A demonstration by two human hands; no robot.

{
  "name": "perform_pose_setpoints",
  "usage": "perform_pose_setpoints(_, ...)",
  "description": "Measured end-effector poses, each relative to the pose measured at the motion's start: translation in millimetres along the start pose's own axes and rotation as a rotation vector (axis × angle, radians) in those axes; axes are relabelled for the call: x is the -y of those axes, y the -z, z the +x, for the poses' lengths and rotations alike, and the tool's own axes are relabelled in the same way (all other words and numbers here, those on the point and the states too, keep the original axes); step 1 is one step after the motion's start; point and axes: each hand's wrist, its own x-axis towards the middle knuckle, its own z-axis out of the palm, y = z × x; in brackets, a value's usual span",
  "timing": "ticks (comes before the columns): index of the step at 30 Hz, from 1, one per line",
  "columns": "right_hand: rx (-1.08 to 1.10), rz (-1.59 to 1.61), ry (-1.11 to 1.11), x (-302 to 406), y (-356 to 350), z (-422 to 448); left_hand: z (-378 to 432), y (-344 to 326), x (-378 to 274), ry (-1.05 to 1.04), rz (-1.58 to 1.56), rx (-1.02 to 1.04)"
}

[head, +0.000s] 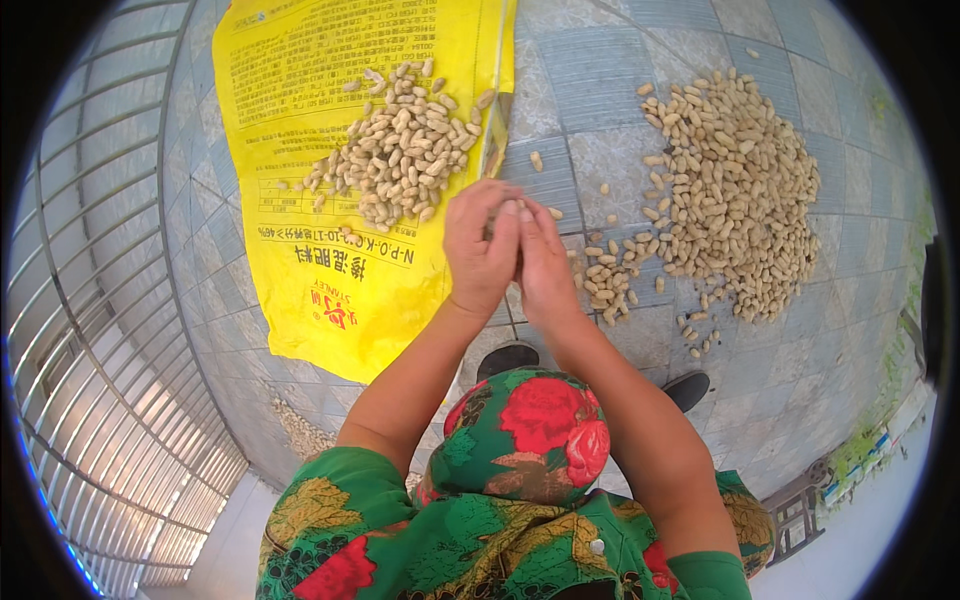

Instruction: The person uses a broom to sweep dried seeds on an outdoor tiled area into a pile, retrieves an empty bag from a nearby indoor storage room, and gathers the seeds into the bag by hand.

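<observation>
My left hand and my right hand are cupped together over the right edge of a yellow printed fertilizer sack. Something small and dark shows faintly between the palms; I cannot tell what it is or which hand bears it. Unshelled peanuts lie in a heap on the sack, just beyond my left hand. A much larger heap of unshelled peanuts covers the floor at the right. A smaller cluster of peanuts lies on the tiles, close to my right hand.
Blue and grey floor tiles stretch around the sack, with single peanuts scattered on them. A metal-barred railing runs along the left. My dark shoes are below my arms. More peanuts lie at the lower left. A stool-like frame stands at the lower right.
</observation>
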Motion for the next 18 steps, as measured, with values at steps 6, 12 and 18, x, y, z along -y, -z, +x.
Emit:
perform_pose_setpoints(6,0.034,-0.558,0.184,-16,-10,33,21,77,22,-0.096,0.559,0.015)
perform_pose_setpoints(12,-0.139,-0.199,-0.779,-14,143,-77,8,-11,7,-0.164,0.270,0.343)
perform_pose_setpoints(18,-0.473,0.229,-0.630,-45,226,-120,11,-92,41,-0.333,0.544,0.364)
